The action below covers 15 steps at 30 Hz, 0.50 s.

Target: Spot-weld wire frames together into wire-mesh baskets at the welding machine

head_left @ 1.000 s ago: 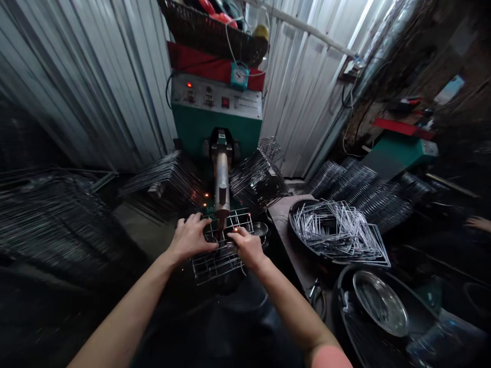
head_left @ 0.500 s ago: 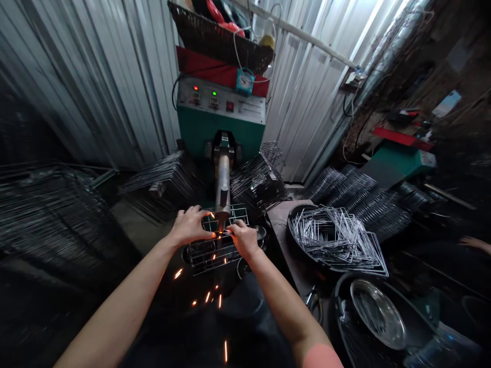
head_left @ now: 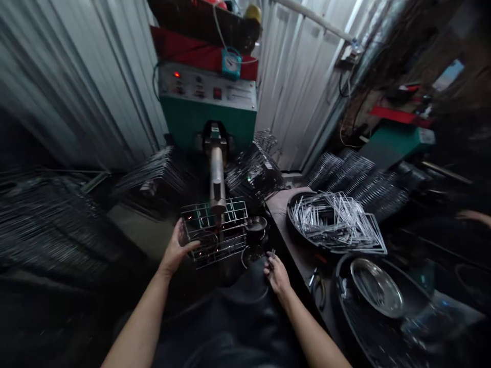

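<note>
A wire basket sits under the metal electrode arm of a green welding machine. My left hand grips the basket's left side, with the thumb on its front wire. My right hand has come off the basket and hangs lower right of it, fingers pinched on a small thin metal piece. A few faint sparks glow inside the basket near the electrode tip.
Stacks of wire racks flank the machine and fill the left side. A round pan of bent wire pieces lies to the right, and a steel dish sits in a dark tub. Another person's hand shows at the far right.
My right hand let go of the basket and drew back to the lower right. The spark shower has died down. The basket now stands more tilted up, held by my left hand alone.
</note>
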Tool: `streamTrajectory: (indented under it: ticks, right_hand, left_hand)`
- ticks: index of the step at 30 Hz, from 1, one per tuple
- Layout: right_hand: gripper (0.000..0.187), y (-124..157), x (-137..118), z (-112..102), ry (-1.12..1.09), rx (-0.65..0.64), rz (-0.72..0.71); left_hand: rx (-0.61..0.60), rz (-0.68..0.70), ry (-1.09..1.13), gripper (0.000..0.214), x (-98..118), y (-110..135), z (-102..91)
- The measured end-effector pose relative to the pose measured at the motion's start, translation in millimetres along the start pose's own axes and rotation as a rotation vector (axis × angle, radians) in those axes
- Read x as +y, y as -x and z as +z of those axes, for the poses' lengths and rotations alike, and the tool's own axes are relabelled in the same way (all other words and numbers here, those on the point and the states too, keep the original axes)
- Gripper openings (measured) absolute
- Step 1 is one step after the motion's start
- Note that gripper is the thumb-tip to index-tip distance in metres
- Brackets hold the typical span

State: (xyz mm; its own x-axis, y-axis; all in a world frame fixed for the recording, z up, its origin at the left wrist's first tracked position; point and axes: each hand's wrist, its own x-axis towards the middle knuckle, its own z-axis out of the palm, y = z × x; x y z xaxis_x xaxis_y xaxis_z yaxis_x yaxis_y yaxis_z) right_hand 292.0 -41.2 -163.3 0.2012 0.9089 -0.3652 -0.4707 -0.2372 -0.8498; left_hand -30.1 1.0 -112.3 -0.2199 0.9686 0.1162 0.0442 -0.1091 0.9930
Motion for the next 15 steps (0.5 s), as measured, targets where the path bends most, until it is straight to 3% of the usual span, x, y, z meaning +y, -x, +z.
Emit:
streamTrajectory:
  ticks: [4,9,12,15]
  right_hand:
    - [0.022,6.4,-21.2,3.6,-0.241,-0.004,0.202]
    - [0.022,27.8,-17.4,-22.8,-0.175,0.036,0.090]
    - [0.017,38.7,-3.4,-44.2,0.137,0.071,-0.147]
    - [0.011,45.4,5.7,-59.9,0.669,-0.039,-0.423]
  left_hand:
    - [0.047,-0.063,0.106,0.098,8.4,-2.8,6.1]
    - [0.086,-0.138,0.054,0.097,20.9,6.0,-2.8]
    - [0.042,-0.106,-0.024,0.097,29.3,28.3,-15.0]
    - [-0.092,-0.085,-0.235,0.078,39.6,54.5,-28.9]
